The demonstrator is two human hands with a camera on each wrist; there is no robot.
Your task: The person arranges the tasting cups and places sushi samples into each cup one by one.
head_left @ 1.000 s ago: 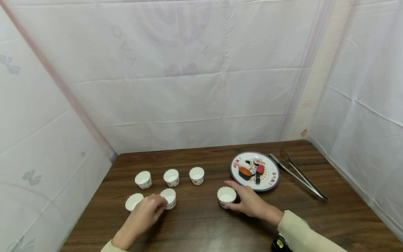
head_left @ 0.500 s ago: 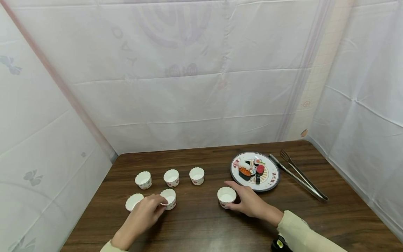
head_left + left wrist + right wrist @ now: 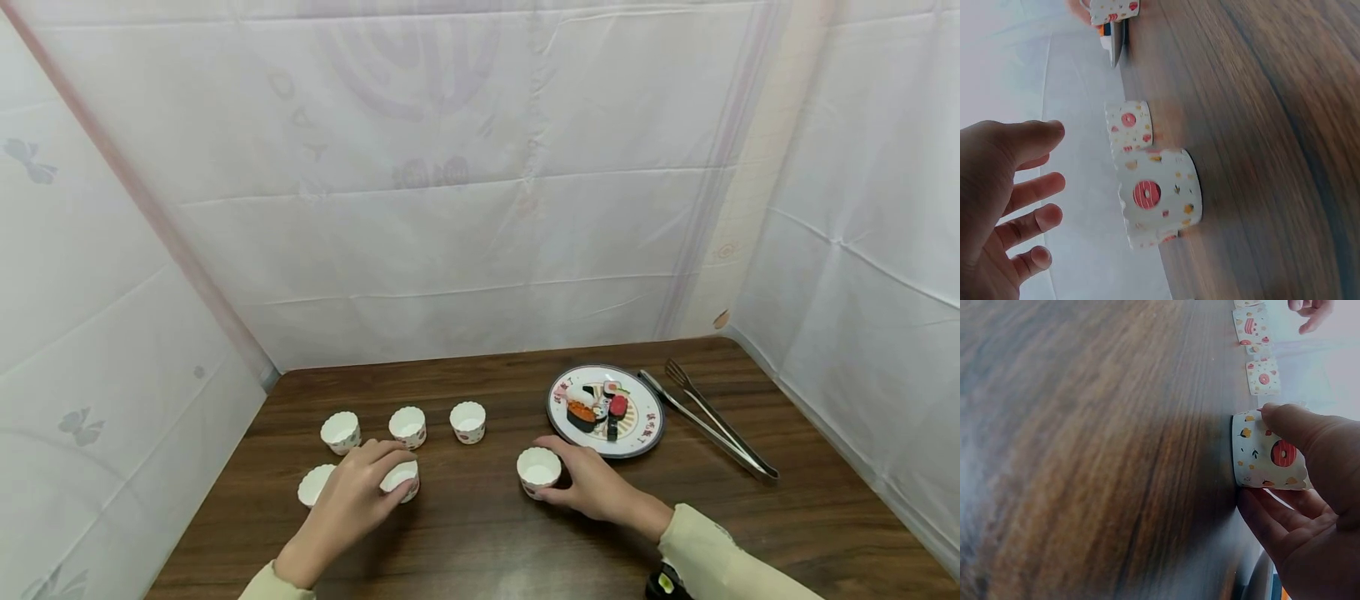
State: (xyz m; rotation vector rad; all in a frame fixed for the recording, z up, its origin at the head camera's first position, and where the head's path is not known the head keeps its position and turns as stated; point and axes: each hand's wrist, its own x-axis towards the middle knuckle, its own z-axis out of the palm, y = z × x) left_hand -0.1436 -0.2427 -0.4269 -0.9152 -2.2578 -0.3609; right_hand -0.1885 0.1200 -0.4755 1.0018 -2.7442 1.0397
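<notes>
My right hand (image 3: 588, 482) grips a white paper baking cup (image 3: 537, 473) between thumb and fingers. In the right wrist view that cup (image 3: 1272, 453) has a printed red donut, and its base meets the table. My left hand (image 3: 360, 492) hovers over the front middle baking cup (image 3: 401, 481), partly hiding it. The left wrist view shows the left hand's fingers (image 3: 1035, 219) spread apart, with a gap between them and the cup (image 3: 1160, 197). Another cup (image 3: 313, 485) stands to the left of that hand, partly covered.
Behind stand three more baking cups, at left (image 3: 341, 432), middle (image 3: 408, 427) and right (image 3: 468, 422). A round plate (image 3: 641, 433) bears several sushi pieces. Metal tongs (image 3: 720, 433) lie to its right. A dark object (image 3: 663, 581) sits by the right sleeve. White cloth (image 3: 450, 250) hangs behind the table.
My left hand has let go of the front middle cup's rim, and its fingers have spread and risen above it. My right hand stays on its cup.
</notes>
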